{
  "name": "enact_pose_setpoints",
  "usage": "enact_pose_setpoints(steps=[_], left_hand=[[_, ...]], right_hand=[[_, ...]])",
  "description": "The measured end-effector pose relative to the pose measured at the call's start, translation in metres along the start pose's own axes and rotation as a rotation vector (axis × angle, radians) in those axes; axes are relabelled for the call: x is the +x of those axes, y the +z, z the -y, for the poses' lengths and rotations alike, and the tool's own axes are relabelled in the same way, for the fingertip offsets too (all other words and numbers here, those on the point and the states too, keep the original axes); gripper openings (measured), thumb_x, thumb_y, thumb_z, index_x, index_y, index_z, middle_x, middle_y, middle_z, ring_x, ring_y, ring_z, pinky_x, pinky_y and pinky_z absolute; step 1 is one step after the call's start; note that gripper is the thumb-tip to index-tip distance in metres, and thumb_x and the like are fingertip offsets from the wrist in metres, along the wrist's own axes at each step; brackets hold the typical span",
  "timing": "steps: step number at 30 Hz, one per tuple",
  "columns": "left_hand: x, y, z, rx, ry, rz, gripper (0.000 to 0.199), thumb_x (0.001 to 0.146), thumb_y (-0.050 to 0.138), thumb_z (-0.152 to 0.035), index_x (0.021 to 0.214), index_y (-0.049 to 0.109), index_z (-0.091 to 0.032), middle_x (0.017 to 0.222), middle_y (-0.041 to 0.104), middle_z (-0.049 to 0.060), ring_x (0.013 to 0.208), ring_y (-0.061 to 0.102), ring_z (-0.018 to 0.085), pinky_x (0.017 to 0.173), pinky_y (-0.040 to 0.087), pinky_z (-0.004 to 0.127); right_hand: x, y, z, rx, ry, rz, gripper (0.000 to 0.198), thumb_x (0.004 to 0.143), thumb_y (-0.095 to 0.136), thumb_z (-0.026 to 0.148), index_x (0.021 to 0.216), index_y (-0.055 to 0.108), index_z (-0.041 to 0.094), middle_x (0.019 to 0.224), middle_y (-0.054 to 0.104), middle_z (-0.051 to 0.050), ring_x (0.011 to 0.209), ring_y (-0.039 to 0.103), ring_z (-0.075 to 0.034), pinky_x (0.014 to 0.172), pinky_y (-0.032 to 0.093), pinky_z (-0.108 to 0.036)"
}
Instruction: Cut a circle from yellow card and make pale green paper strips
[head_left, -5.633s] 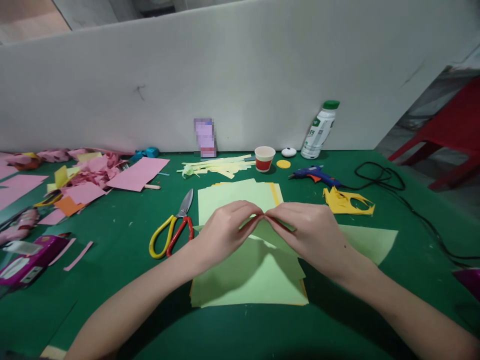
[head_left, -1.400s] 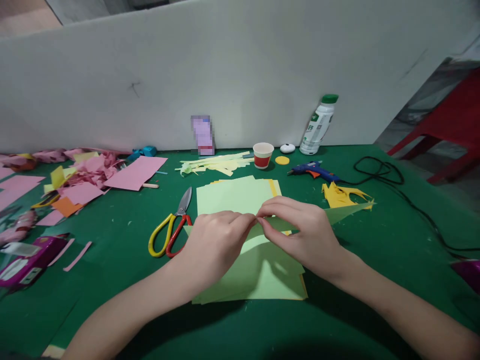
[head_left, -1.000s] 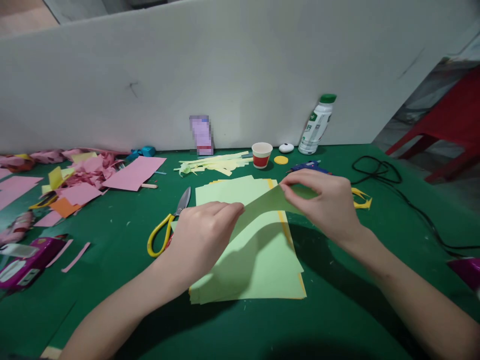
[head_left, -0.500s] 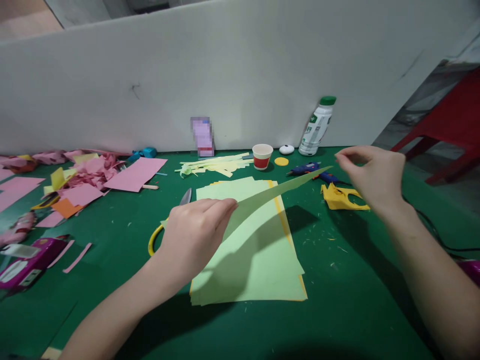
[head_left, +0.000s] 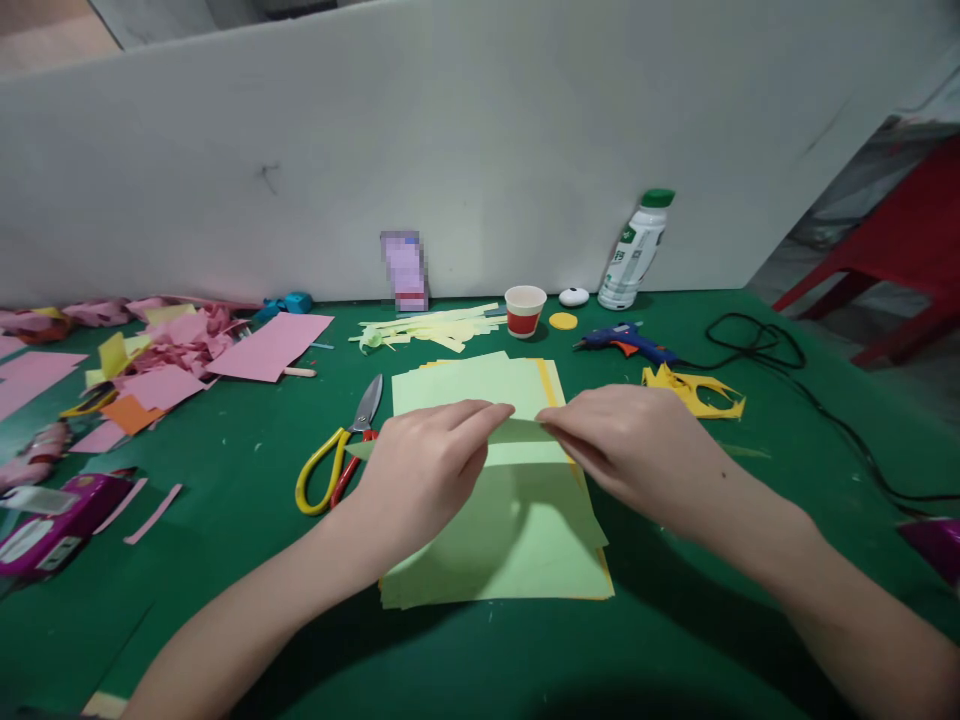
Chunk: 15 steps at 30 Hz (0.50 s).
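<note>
Both hands — left hand [head_left: 427, 465] and right hand [head_left: 637, 455] — pinch a light green paper sheet [head_left: 525, 432] between fingertips, just above the paper stack [head_left: 502, 540]. Beneath lies a green table mat [head_left: 225, 470] — behind the grip, a white partition board [head_left: 480, 150].

A paper-craft workbench: a green mat [head_left: 225, 560] covers the table, closed behind by a plain white partition [head_left: 480, 150]. Left of the scissors [head_left: 337, 460] lie pink paper scraps [head_left: 180, 350]; right of them, stacked green sheets [head_left: 510, 520]; farther right, a glue gun [head_left: 622, 342] with its cord [head_left: 795, 380].
</note>
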<state>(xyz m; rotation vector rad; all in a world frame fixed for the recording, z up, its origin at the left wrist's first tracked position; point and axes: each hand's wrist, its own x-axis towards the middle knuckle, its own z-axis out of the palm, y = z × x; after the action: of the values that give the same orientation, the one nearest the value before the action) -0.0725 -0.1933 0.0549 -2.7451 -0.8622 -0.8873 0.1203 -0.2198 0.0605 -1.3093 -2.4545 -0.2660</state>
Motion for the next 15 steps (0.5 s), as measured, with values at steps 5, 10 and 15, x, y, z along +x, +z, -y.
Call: enact_pose_setpoints(steps=[5,10,15], left_hand=[[0.000,0.011,-0.005,-0.075,0.116,-0.032,0.019,0.083,0.042,-0.006,0.083,0.059,-0.013,0.078,0.070,0.003,0.066,0.063,0.012,0.086,0.048,0.034],[0.000,0.013,-0.005,-0.163,-0.012,0.093,0.018,0.083,0.044,-0.012,0.080,0.062,-0.015,0.073,0.069,0.004,0.064,0.063,0.014,0.057,0.049,0.023],[0.004,0.018,0.012,-0.164,-0.144,0.140,0.021,0.082,0.045,-0.015,0.077,0.065,-0.017,0.075,0.070,0.005,0.065,0.065,0.016,0.057,0.047,0.022]], right_hand=[[-0.002,0.004,0.018,-0.028,0.009,0.024,0.025,0.082,0.043,0.012,0.065,0.061,0.016,0.051,0.057,-0.002,0.047,0.050,-0.014,0.048,0.027,-0.027],[-0.003,0.008,0.021,-0.072,0.060,0.070,0.026,0.082,0.043,0.015,0.061,0.058,0.017,0.045,0.052,-0.001,0.042,0.044,-0.014,0.045,0.018,-0.026],[0.000,0.004,0.014,-0.106,0.154,0.250,0.025,0.081,0.043,0.014,0.058,0.054,0.017,0.050,0.055,-0.001,0.043,0.043,-0.012,0.045,0.015,-0.025]])
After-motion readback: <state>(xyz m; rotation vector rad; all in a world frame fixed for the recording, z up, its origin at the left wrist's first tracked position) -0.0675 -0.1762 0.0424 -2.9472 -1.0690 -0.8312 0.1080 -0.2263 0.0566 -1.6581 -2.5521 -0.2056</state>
